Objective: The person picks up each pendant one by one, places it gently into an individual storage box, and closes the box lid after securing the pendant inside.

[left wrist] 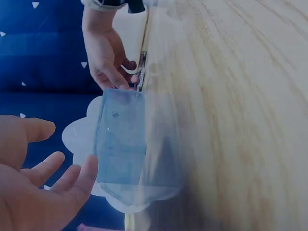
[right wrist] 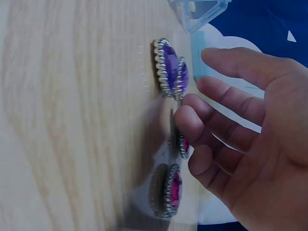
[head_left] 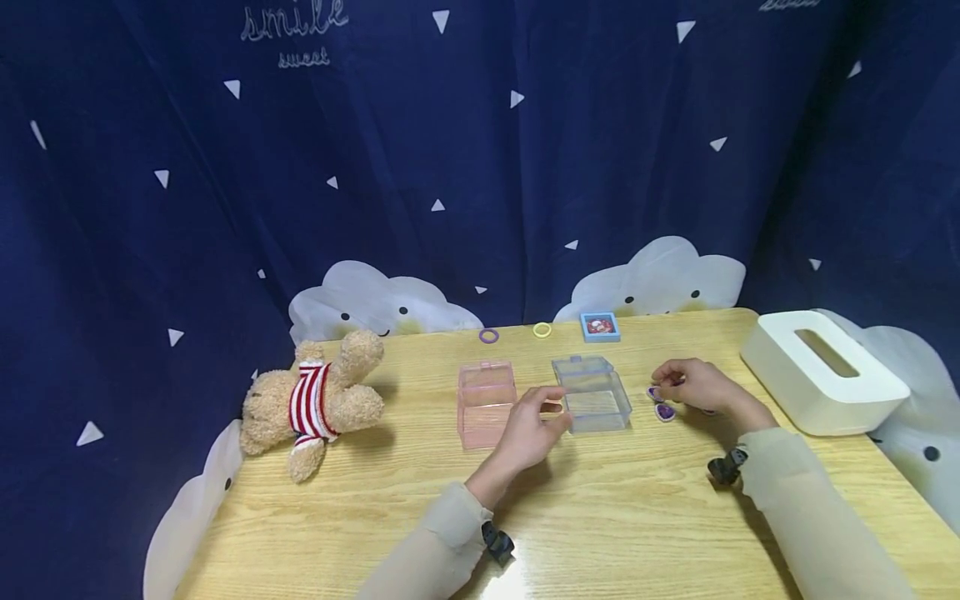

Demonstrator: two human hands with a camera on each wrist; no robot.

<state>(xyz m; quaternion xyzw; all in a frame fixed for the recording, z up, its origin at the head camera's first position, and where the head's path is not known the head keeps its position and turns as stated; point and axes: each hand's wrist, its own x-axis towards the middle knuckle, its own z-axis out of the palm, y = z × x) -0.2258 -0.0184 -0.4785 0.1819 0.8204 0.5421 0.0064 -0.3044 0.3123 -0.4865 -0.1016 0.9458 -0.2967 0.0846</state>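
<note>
My left hand (head_left: 528, 429) is held beside a clear bluish plastic box (head_left: 596, 423), its fingers spread and relaxed around nothing. That box stands with its hinged lid tipped back, and the left wrist view shows its side wall (left wrist: 120, 134) just past my fingertips. Left of it lies a pink clear box (head_left: 486, 421), also with its lid back. My right hand (head_left: 697, 387) hovers low over several oval gems (head_left: 665, 412) with beaded silver rims. In the right wrist view, its loosely bent fingers are beside a purple gem (right wrist: 166, 67) and a pinkish-red gem (right wrist: 174, 192).
A teddy bear (head_left: 309, 402) in a striped shirt lies at the left. Along the back are a purple ring (head_left: 481, 337), a yellow ring (head_left: 535, 331) and a light blue square frame (head_left: 602, 338). A white tissue box (head_left: 862, 375) stands at the right. A dark blue curtain (head_left: 480, 167) hangs behind.
</note>
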